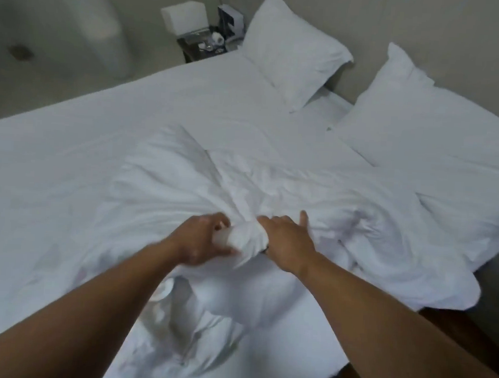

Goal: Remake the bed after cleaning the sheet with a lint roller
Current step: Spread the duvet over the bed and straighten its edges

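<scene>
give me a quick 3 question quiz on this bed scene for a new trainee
1. True or false: the two pillows are stacked one on top of the other.
2. What stands on the nightstand beside the bed? A) a lamp with a white shade B) a pile of towels C) a laptop
3. Fill in: the left hand and the right hand both grip a bunched part of the ____.

Key: 1 false, they sit side by side at the head of the bed; 2 A; 3 duvet, which lies crumpled on the sheet.
</scene>
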